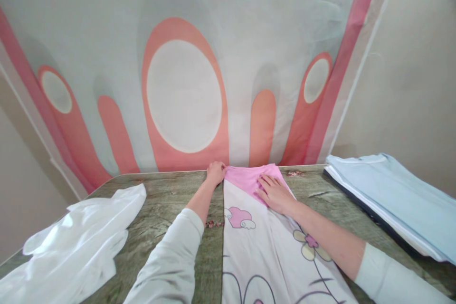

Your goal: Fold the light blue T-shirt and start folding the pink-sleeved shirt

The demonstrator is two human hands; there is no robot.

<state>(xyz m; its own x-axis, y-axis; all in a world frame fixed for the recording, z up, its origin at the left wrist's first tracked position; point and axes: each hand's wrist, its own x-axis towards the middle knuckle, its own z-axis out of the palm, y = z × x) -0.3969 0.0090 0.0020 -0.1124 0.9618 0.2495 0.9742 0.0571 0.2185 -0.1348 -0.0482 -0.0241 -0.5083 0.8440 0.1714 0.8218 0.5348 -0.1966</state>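
Observation:
A white garment [256,247] printed with hearts and flowers lies lengthwise on the table, and its far end is pink [249,176]. My left hand [215,172] is closed on the far left corner of the pink end, near the table's back edge. My right hand [274,193] lies flat on the pink part, fingers spread and pressing the cloth down. Both forearms wear pale sleeves pushed up toward the elbows.
A crumpled white garment [81,242] lies at the left of the wood-grain table [167,199]. Folded light blue and white cloths [392,194] are stacked at the right. A grey sheet with salmon ovals [185,95] hangs behind the table.

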